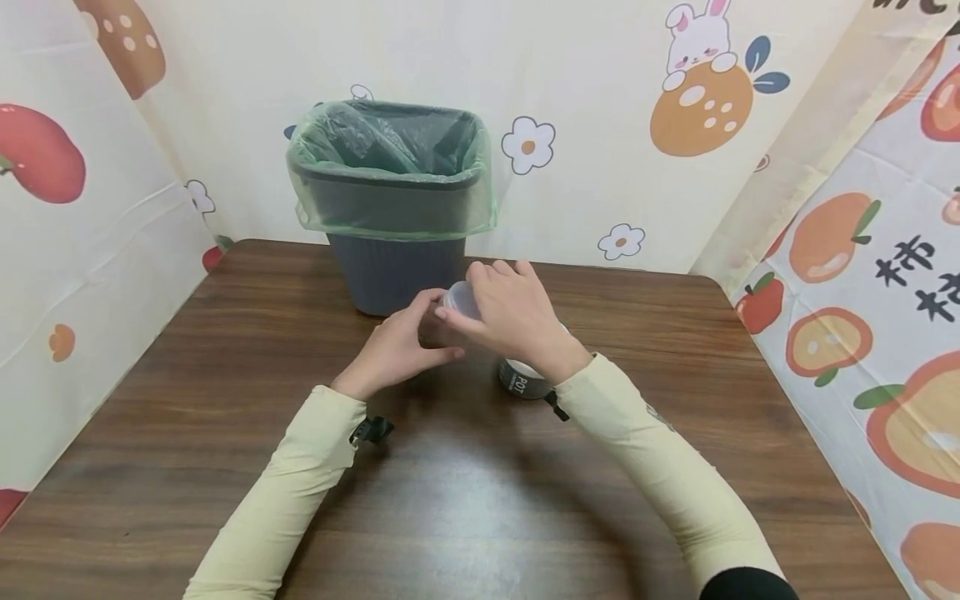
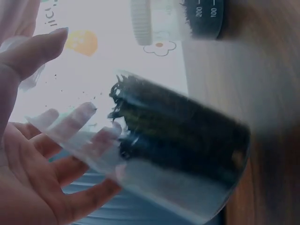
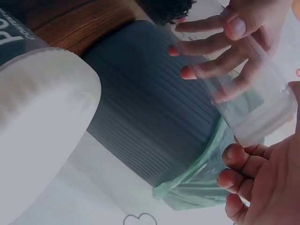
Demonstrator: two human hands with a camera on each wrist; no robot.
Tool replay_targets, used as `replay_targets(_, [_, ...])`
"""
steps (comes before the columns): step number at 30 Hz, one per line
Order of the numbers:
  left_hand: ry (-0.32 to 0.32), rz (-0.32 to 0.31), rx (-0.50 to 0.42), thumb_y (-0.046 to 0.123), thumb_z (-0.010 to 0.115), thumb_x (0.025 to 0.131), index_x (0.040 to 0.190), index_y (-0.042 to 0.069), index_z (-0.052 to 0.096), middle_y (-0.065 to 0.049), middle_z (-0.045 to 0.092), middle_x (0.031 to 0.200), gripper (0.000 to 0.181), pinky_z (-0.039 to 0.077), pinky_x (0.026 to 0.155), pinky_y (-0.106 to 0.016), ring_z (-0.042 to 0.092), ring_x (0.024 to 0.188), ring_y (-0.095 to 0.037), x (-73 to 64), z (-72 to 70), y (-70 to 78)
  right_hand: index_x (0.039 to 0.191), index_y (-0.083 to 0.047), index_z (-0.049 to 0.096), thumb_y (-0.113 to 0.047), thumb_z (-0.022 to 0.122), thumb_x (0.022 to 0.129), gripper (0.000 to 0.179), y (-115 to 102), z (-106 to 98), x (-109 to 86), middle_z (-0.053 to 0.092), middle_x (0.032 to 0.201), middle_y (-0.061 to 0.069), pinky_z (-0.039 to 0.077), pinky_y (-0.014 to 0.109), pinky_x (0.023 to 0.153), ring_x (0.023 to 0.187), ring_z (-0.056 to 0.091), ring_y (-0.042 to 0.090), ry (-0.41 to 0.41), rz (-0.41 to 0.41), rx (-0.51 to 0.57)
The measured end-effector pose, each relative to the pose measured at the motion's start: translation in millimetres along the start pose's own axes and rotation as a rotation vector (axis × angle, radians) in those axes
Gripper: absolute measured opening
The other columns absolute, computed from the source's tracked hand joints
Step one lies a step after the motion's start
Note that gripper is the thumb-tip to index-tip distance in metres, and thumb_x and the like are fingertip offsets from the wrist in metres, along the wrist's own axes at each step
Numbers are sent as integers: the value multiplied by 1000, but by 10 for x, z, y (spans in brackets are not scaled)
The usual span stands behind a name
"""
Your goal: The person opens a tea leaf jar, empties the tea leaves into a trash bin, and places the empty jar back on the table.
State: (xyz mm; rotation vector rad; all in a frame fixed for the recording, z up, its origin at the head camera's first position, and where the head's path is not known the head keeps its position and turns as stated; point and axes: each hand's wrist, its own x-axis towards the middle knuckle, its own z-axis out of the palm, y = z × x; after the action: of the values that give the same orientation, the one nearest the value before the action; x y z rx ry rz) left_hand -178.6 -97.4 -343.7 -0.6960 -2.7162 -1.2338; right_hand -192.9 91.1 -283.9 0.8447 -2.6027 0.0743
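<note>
Head: two hands (image 1: 396,346) (image 1: 517,319), two jars (image 1: 459,300) (image 1: 522,381)

Before me, a dark bin (image 1: 397,275), its green liner (image 1: 457,208) folded over the rim, stands at the rear of my wood-grain counter (image 1: 675,333); behind it, a pale backdrop (image 1: 585,92) bears printed flowers (image 1: 528,145) and a white rabbit (image 1: 699,42).

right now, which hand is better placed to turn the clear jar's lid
The right hand, probably: it is at the lid, while the left hand holds the clear jar round its side.
</note>
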Motion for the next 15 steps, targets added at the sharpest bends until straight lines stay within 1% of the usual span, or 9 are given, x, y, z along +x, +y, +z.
replay_targets(3, [16,27,44,36,82,73,130,17,48,2,62,114,68,46,87,-42,58,103,-16,-22,-48,30,91,-9,54,-61,45,89,52,21,-47,-70,54,73,0,35,36,68,69,50,18,-28,14,21])
replay_targets(6, [32,63,76,36,83,71,124,16,54,3,63,111,64,47,85,-40,59,100,-15,-42,-82,61,96,-8,54,-59,46,89,52,36,-100,-137,56,72,-1,35,35,70,66,52,17,-62,28,81])
replay_targets(8, [40,84,100,37,84,70,124,16,56,4,63,109,64,47,85,-39,59,99,-13,-51,-96,79,101,-7,53,-57,50,89,51,51,-135,-188,59,73,-1,35,35,73,66,53,17,-92,44,159])
replay_targets(10, [44,111,123,38,84,69,124,15,58,4,63,107,65,47,83,-38,58,97,-13,-59,-103,96,107,-7,52,-55,54,89,51,70,-169,-248,61,74,-1,38,33,72,68,53,18,-125,70,251])
replay_targets(13, [59,165,171,39,85,67,123,16,61,5,63,103,66,47,79,-35,56,91,-12,-66,-102,116,114,-8,50,-50,61,87,51,112,-199,-336,60,78,-1,43,28,65,69,53,17,-164,97,404])
replay_targets(15, [82,208,211,41,86,66,122,17,63,5,64,101,65,47,74,-33,55,87,-12,-70,-97,129,116,-10,48,-46,65,86,50,147,-198,-390,58,81,0,46,28,60,70,54,17,-175,93,493])
